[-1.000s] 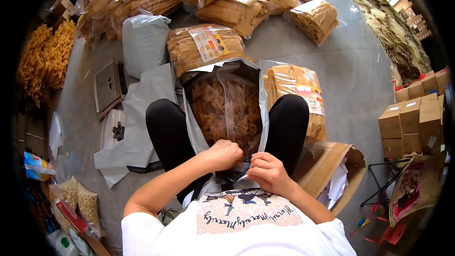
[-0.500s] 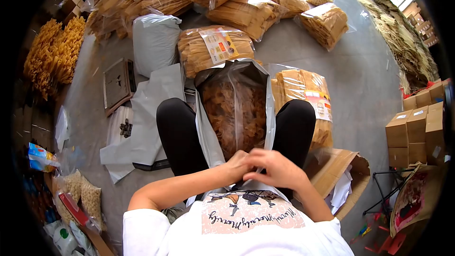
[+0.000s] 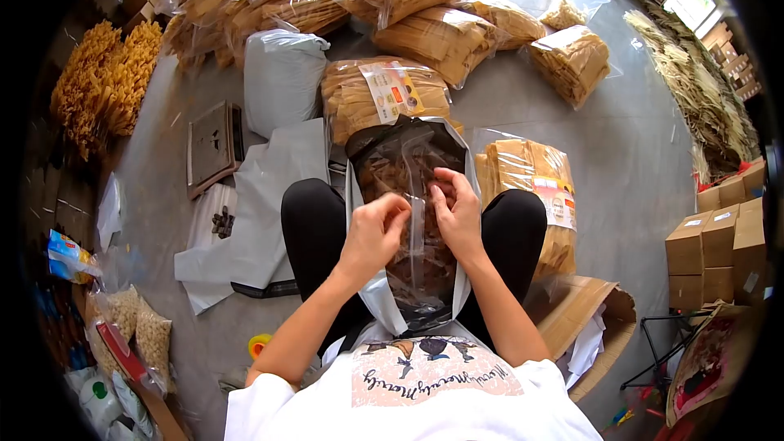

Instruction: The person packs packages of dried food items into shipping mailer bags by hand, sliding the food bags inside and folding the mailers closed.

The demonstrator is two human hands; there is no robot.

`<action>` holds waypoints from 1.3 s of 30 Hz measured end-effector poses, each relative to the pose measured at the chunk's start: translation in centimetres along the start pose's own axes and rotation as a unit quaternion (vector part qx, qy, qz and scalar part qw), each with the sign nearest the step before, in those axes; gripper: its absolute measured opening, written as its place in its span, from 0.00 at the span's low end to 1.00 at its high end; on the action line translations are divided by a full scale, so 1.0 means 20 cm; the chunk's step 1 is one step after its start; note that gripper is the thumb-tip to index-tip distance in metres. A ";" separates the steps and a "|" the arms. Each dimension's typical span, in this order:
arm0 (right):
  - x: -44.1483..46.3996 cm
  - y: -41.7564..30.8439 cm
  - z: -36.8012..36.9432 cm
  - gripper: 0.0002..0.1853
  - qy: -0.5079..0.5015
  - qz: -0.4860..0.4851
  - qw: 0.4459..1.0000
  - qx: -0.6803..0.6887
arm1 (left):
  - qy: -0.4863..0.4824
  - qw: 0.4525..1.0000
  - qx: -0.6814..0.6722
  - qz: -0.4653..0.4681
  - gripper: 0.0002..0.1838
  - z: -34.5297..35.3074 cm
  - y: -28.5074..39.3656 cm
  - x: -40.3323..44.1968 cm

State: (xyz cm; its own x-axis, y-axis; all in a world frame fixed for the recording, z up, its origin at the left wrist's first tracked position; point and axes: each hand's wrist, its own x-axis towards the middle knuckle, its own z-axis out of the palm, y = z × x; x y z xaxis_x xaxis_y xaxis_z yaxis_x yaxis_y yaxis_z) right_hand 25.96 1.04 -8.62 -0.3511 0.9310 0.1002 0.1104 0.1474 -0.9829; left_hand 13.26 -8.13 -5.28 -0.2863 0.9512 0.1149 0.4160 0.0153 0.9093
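Between my knees stands an open grey mailing bag (image 3: 378,298) with a clear plastic bag (image 3: 418,265) of brown dried food inside it. Over its left part is my left hand (image 3: 374,233), fingers pinched together near the clear bag's middle strip; what they hold, if anything, is too small to make out. Opposite it, my right hand (image 3: 456,208) is over the right part of the clear bag, with thumb and fingers apart and nothing visible between them.
Packs of flat dried sheets (image 3: 384,98) lie ahead, beside a full grey bag (image 3: 283,82). A scale (image 3: 214,147) and flat grey bags (image 3: 282,196) are at left. An open carton (image 3: 563,310) and stacked boxes (image 3: 690,249) stand at right.
Both hands have moved forward from the near edge of the bag to above its middle, and apart from each other. A yellow ring now shows beside my left forearm.
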 end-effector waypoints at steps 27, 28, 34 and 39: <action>-0.15 0.17 0.03 0.06 -0.063 0.147 0.987 -0.033 | -0.058 0.978 -0.030 -0.197 0.09 0.13 -0.16 0.06; -0.15 0.16 0.03 0.06 -0.061 0.147 0.987 -0.034 | -0.059 0.978 -0.031 -0.197 0.09 0.13 -0.18 0.06; -0.15 0.14 0.01 0.07 -0.079 0.233 0.969 0.027 | -0.048 0.957 -0.185 -0.217 0.07 0.13 -0.23 0.06; -0.20 0.21 0.05 0.06 -0.034 0.141 0.989 -0.029 | 0.000 0.991 0.018 -0.133 0.06 0.18 -0.23 0.05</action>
State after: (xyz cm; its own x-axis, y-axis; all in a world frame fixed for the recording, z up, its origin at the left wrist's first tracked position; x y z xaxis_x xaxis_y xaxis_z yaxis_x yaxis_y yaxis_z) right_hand 26.93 -2.32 -13.31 -0.3601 0.9136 -0.1887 0.2658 -0.0934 -0.9595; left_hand 14.15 -6.23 -10.82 -0.3900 0.9121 -0.1264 0.3568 0.2762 0.8924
